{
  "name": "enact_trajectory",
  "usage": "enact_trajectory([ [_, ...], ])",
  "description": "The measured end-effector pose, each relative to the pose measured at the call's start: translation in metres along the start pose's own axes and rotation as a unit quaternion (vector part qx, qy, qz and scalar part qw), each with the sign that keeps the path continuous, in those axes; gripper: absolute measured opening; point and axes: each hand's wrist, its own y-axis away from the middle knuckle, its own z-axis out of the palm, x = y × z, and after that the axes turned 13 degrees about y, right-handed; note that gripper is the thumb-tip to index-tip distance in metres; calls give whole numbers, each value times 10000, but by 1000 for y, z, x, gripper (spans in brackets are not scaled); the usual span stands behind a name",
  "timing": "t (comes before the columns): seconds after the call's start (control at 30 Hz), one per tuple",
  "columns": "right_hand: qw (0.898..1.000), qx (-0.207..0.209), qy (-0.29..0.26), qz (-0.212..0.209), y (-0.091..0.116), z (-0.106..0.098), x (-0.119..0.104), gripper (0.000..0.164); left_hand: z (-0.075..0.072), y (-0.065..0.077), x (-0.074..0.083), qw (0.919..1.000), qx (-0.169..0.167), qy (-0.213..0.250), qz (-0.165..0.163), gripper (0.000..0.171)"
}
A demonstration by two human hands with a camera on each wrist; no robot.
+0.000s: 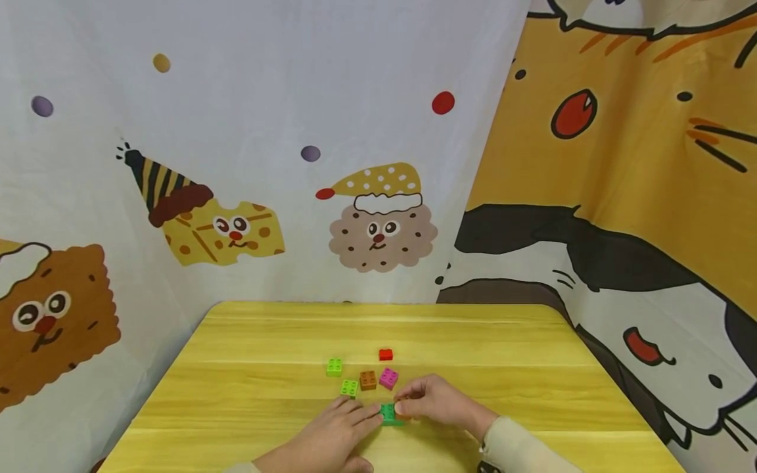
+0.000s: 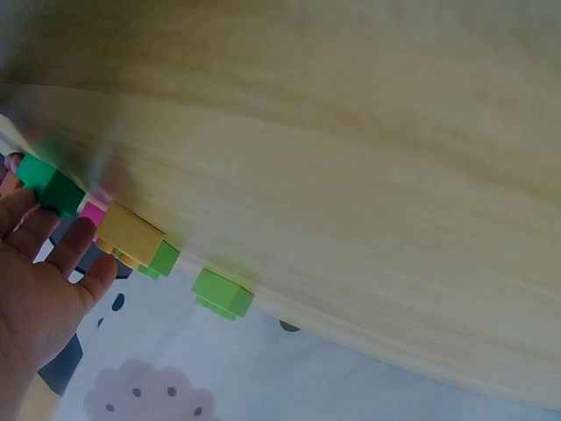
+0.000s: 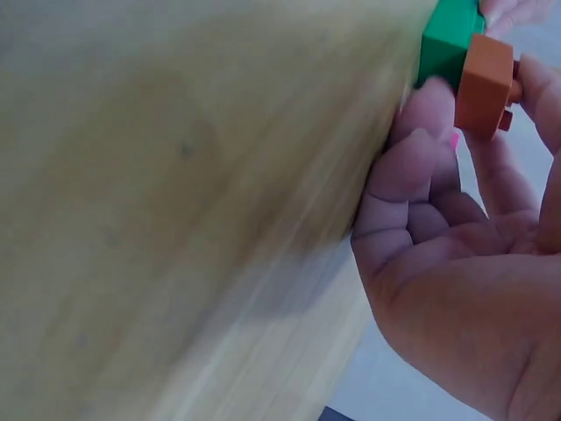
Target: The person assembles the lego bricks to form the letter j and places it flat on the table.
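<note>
On the table lies a green building brick. The fingertips of my left hand touch its left side, fingers fairly straight, as the left wrist view also shows beside the green brick. My right hand pinches an orange-brown brick between thumb and fingers. That brick sits against the green brick at its right end; whether the two are joined, I cannot tell. In the head view my right fingers cover most of the orange-brown brick.
Beyond my hands lie a brown brick, a magenta brick and a red brick. Two light green bricks, one nearer and one farther, lie to the left. A printed curtain hangs behind the table.
</note>
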Motion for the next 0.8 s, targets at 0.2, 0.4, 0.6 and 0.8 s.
enact_trajectory([
  [0.2, 9991, -162, 157, 359, -3, -5, -1, 27, -2, 0, 0, 10000, 2, -10, -27, 76],
  [0.4, 9991, -157, 164, 346, -4, -5, 0, 25, 0, 0, -1, 9999, 99, -52, 64, 76],
  [0.6, 9989, -114, 214, 402, -3, -4, 2, 25, 2, 0, 0, 9999, 137, 12, 48, 76],
  [0.8, 9990, -40, 207, 392, -2, -3, -1, 25, -14, -2, 0, 9985, 209, 375, -350, 73],
])
